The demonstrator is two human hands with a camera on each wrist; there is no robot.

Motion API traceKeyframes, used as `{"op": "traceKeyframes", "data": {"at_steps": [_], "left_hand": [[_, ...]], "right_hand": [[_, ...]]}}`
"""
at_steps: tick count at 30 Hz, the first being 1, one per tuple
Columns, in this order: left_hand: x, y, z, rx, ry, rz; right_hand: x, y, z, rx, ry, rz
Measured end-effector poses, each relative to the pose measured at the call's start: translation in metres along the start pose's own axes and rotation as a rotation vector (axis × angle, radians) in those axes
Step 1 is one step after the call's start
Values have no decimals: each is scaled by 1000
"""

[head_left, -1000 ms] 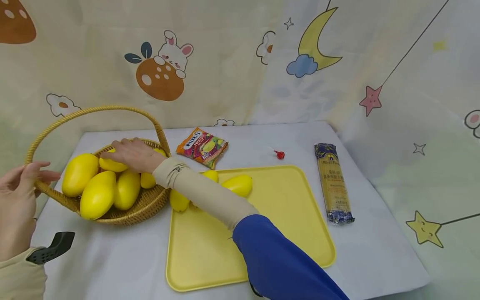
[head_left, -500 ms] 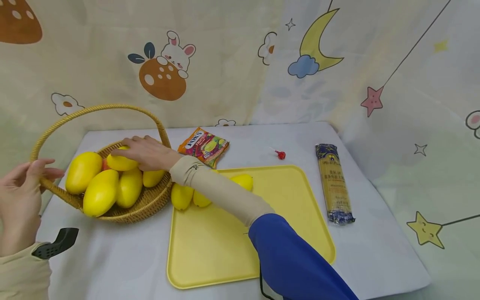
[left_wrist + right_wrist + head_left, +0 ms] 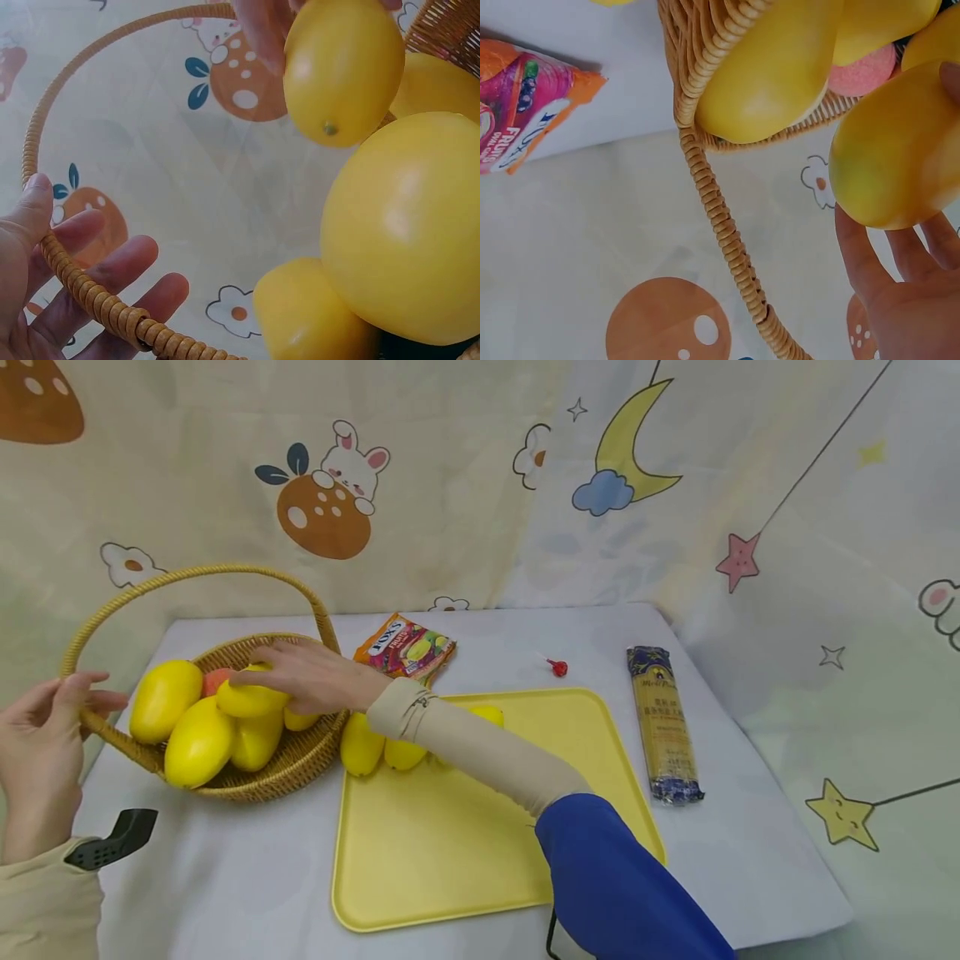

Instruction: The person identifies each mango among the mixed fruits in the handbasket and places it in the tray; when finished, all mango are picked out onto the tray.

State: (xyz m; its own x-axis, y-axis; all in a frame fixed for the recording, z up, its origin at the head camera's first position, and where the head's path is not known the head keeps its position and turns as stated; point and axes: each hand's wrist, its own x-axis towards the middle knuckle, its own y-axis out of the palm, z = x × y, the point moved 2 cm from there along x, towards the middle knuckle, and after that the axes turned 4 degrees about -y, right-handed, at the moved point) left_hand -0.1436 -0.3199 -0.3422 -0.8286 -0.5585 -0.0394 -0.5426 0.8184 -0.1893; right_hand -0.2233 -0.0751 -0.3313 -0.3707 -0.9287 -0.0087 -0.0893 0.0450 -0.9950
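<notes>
A wicker basket (image 3: 281,787) with a tall arched handle holds several yellow mangoes (image 3: 198,743). At its left side my left hand (image 3: 45,752) holds the lower part of the handle (image 3: 97,300), thumb on one side and spread fingers behind it. Over the basket, my right hand (image 3: 322,677) grips one mango (image 3: 892,150) from above, thumb and fingers on opposite sides of it. That mango overlaps others below it in the head view. A pinkish-red round thing (image 3: 862,71) shows among the mangoes, partly hidden by them.
A yellow tray (image 3: 450,860) lies right of the basket, with several mangoes (image 3: 362,747) at its far left, partly behind my right sleeve. Behind it are an orange candy bag (image 3: 405,647) and a red lollipop (image 3: 557,667). A pack of spaghetti (image 3: 664,722) lies at the right.
My right hand has drawn back to the right and slightly nearer with the mango in its grip, uncovering the pinkish-red round thing. My left hand stays at the basket handle.
</notes>
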Motion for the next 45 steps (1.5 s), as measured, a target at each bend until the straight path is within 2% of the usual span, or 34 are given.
{"op": "traceKeyframes", "data": {"at_steps": [6,11,15,20,25,33,39,45], "left_hand": [[0,-1,-1,-6,7,13],[2,-2,-3,-30,24,32],[2,-2,-5,-12,31,41],[3,-2,-5,-13,27,33],[4,0,-4,-83,21,19],[4,-2,-1,-69,31,5],[6,-1,0,-155,62,22],[6,-2,0,-155,58,18]], "right_hand": [[-25,-1,2,33,-32,-29],[-52,0,-5,44,-14,-53],[-74,1,-11,56,0,-71],[-104,1,-18,77,2,-130],[-133,4,-27,90,12,-187],[-176,8,-38,136,118,-192],[-210,15,-44,169,180,-211],[-238,26,-49,152,230,-239]]}}
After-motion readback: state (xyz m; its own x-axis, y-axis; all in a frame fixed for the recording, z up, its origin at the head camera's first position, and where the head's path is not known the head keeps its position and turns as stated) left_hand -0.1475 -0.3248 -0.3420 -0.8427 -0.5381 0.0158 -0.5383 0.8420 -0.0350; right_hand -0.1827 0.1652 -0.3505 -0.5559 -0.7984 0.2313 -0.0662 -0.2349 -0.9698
